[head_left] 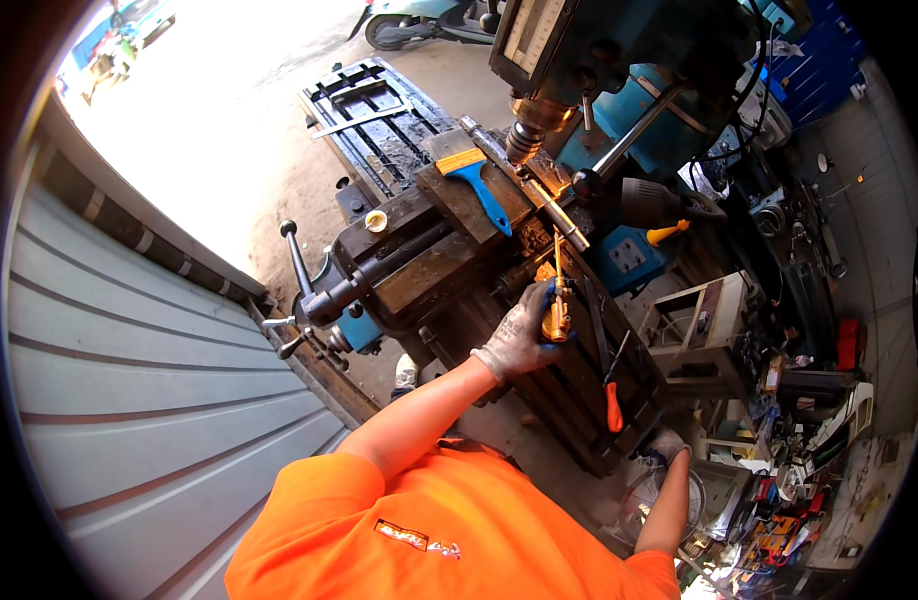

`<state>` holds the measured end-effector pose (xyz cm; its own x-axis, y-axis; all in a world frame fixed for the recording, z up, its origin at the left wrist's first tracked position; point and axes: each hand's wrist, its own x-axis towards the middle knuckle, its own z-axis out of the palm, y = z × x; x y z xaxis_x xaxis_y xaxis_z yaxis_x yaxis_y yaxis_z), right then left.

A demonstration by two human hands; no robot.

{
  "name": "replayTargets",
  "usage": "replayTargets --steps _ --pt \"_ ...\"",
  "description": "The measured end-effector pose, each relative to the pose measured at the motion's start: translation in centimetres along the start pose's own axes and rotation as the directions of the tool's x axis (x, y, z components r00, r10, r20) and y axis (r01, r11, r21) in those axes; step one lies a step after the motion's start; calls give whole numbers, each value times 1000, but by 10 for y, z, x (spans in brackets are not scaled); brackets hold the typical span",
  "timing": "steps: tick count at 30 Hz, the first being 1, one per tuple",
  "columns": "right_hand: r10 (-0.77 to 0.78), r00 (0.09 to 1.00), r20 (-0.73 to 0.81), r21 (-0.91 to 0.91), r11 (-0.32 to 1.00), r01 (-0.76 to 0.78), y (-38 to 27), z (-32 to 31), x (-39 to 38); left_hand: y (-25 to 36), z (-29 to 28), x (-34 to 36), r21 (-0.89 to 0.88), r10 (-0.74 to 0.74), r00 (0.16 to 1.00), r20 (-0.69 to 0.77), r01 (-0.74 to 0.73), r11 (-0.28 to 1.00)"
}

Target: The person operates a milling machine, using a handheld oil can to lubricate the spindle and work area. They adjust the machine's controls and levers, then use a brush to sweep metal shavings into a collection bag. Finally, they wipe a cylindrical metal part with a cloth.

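My left hand [522, 335], in a pale glove with dark fingertips, is closed around a gold-coloured tool [558, 318] with a thin upright shaft. It is over the machine table [589, 400], just in front of the vise [409, 275]. Lower right, my gloved right hand [667, 446] hangs beside the table's end; its fingers are too hidden to read. A wide brush [481, 190] with a blue handle and yellowish bristles lies on the vise. Near it, a shiny metal rod [559, 214] slants below the drill chuck [525, 142]. A red-handled tool [614, 408] lies on the table.
The machine head [619, 60] overhangs the far right, with a ball-ended lever [629, 150]. A crank handle [290, 238] sticks out left, and a small round cap [377, 221] sits on the vise. Shutter panels [149, 370] line the left; cluttered tools [779, 540] fill the lower right.
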<state>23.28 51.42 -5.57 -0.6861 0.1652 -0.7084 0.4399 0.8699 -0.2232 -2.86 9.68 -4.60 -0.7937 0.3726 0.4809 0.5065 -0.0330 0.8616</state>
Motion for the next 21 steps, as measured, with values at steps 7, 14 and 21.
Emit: replayTargets --steps 7,14,21 --pt "139 790 -597 7 986 -167 0 49 -31 0 0 2 26 15 1000 24 -16 1000" --pt "681 425 -596 798 562 218 -29 158 -40 6 -4 0 15 15 1000 -9 -15 1000" --pt "646 560 -520 817 183 547 10 210 37 6 -3 1 -20 -21 1000 -9 21 1000"
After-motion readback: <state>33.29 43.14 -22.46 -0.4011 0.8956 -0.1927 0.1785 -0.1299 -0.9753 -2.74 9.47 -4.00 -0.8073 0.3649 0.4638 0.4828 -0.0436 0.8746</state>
